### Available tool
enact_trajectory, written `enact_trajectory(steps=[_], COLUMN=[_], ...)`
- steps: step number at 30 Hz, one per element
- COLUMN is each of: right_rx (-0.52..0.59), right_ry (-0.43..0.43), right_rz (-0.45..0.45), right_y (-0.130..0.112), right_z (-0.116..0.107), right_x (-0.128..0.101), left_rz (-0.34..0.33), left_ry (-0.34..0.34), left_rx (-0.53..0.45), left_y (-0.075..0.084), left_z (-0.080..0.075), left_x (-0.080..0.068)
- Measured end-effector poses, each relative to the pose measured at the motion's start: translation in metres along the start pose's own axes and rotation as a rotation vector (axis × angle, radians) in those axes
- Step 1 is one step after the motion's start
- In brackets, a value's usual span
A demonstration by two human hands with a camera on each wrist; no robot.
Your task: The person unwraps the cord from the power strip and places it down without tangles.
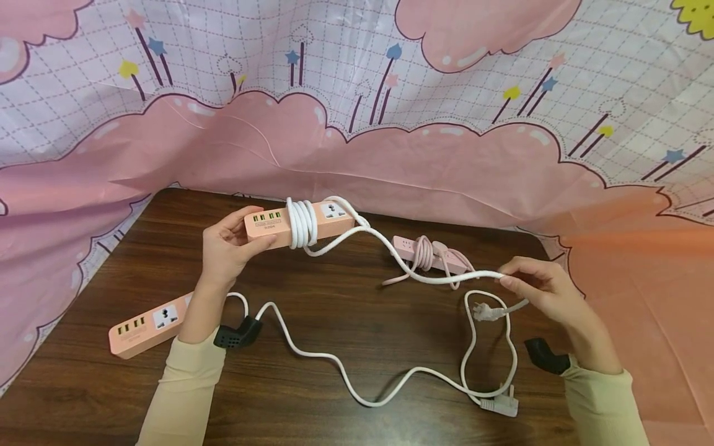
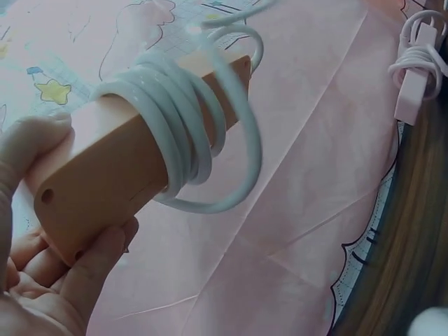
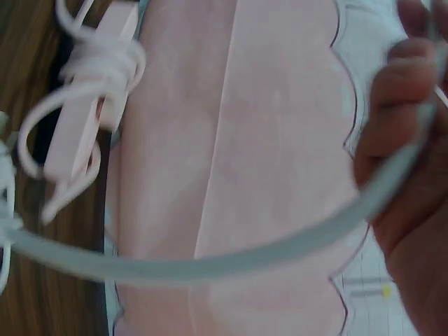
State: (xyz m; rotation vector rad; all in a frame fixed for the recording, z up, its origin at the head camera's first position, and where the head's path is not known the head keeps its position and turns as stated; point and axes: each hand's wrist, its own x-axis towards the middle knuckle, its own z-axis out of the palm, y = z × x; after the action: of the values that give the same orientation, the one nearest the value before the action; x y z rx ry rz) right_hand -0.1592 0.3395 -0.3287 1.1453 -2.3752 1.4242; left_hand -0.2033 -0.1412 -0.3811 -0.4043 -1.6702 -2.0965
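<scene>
My left hand point(image 1: 225, 248) grips one end of an orange power strip point(image 1: 329, 220), held above the dark wooden table point(image 1: 312, 316). Several turns of its white cord point(image 1: 302, 224) are coiled round the strip's middle; the left wrist view shows the coil point(image 2: 189, 126) close up. The cord runs on to the right, where my right hand point(image 1: 538, 286) pinches it between thumb and fingers. Past that pinch its plug point(image 1: 483, 311) dangles just above the table. In the right wrist view the cord point(image 3: 210, 262) arcs blurred across the frame beside my fingers point(image 3: 402, 133).
A pale pink power strip point(image 1: 429, 253) wrapped in its own cord lies at the back of the table. Another orange strip point(image 1: 146, 326) lies front left, its white cord point(image 1: 357, 371) trailing across to a flat plug point(image 1: 500, 406). Pink cloud-print cloth point(image 1: 357, 93) hangs behind.
</scene>
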Motion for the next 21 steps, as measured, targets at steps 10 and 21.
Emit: enact_trajectory(steps=[10, 21], right_rx=[-0.394, -0.539], right_ry=[-0.108, -0.284], right_rz=[0.115, 0.284], right_y=[0.02, 0.042], right_z=[-0.003, 0.016], right_x=[-0.033, -0.061], left_rz=[-0.001, 0.026], left_ry=[0.046, 0.024], left_rx=[-0.019, -0.082], left_y=[0.009, 0.017], left_z=[-0.001, 0.001], left_x=[0.001, 0.0])
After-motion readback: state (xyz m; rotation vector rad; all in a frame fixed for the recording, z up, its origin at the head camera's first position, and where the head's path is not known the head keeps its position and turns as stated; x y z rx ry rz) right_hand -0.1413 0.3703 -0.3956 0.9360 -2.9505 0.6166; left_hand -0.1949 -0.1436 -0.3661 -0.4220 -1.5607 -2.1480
